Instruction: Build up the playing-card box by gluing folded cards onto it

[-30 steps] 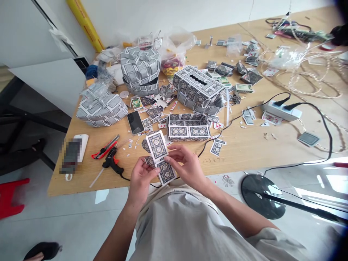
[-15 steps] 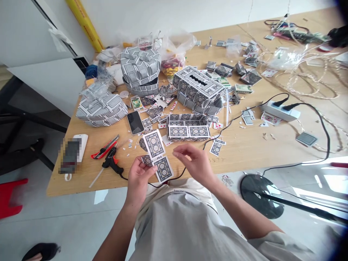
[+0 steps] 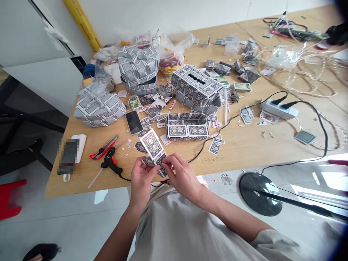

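Observation:
Joined playing cards (image 3: 151, 144) with dark patterned backs are held in front of my body, just above the table's front edge. My left hand (image 3: 141, 177) grips them from the left, thumb on top. My right hand (image 3: 181, 174) pinches the lower card at its right side, and its fingers cover part of that card. Beyond them stands an open tray made of cards (image 3: 177, 131). A black glue gun (image 3: 111, 162) and a red cutter (image 3: 104, 148) lie to the left. A phone (image 3: 134, 122) rests behind the cards.
Card-built boxes (image 3: 197, 85) and rounded woven containers (image 3: 99, 108) stand farther back among loose cards. A black cable crosses the wooden table (image 3: 233, 145) to a white power strip (image 3: 281, 108). A round black stand base (image 3: 260, 194) is on the floor at right.
My right hand has moved left and down onto the lower card and closed on it. The held cards have tilted slightly. The view has shifted a little.

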`<state>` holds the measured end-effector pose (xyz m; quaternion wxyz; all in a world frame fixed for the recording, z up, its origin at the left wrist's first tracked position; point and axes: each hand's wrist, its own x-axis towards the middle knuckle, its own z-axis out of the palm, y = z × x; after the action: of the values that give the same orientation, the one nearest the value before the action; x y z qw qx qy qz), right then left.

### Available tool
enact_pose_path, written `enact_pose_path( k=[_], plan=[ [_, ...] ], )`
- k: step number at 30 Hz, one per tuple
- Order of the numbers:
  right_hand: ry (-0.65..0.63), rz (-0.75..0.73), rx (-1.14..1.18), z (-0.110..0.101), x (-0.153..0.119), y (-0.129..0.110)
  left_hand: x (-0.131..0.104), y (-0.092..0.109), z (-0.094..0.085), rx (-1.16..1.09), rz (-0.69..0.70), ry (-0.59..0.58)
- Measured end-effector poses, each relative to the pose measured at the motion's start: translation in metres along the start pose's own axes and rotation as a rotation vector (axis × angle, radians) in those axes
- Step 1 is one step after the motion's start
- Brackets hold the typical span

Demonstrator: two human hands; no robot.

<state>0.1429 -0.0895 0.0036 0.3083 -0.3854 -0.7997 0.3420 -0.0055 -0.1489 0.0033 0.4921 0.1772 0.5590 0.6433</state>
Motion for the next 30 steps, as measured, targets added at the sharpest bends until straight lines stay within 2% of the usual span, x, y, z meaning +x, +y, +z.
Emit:
enact_pose_path(
  k=[5, 17, 30],
  plan=[
    [0.015, -0.005, -0.146, 0.003, 0.005, 0.004, 0.001, -0.002, 0.0, 0.024, 0.014, 0.006],
    [0.038, -0.013, 0.022, 0.0, 0.006, 0.008, 0.0, -0.002, -0.001, 0.008, -0.005, 0.019],
    [-0.001, 0.032, -0.103, 0.009, 0.002, 0.008, -0.001, -0.004, -0.001, 0.039, -0.005, 0.029]
  ],
)
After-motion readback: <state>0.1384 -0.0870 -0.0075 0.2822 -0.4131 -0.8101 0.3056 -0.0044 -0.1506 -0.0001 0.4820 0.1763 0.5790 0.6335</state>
